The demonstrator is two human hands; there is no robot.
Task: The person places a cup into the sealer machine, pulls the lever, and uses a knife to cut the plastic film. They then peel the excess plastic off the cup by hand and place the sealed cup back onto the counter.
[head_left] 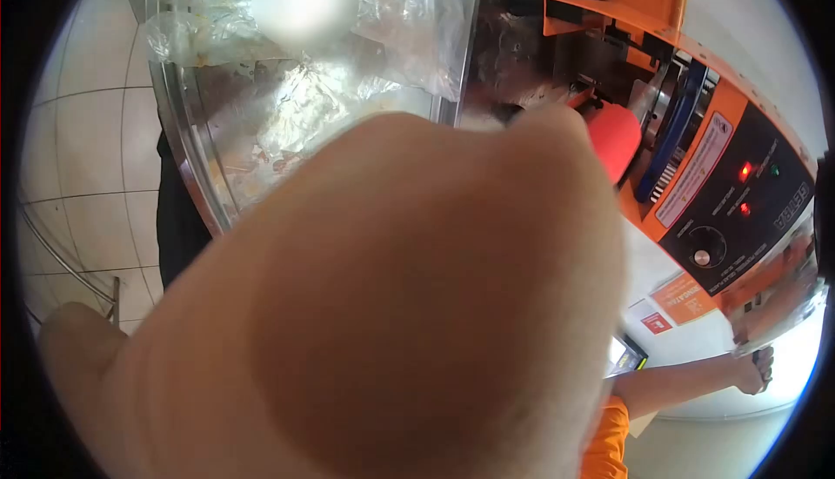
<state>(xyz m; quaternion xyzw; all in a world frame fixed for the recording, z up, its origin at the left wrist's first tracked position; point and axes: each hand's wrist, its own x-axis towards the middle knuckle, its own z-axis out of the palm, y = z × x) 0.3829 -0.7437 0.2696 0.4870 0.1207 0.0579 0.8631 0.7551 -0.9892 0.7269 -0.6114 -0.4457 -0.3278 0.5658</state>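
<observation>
A large, blurred bare hand or arm (417, 296), very near the camera, fills the middle and bottom of the head view. I cannot tell which of my hands it is, and its fingers are not shown clearly. Its upper right bump overlaps the left end of a red handle (616, 141) on an orange machine (731, 109). Behind it, at the top left, a metal tray (174, 131) holds crumpled clear plastic (404, 13) with a bright round white shape (304, 0) over it. A smaller rounded skin-coloured shape (78, 344) shows at the lower left.
The machine's dark panel (739, 205) has a knob (703, 255) and lit red lights. At the lower right, another person's arm (687, 383) extends from an orange garment (606, 444). Pale floor tiles (91, 140) and a curved metal bar (65, 261) show at the left.
</observation>
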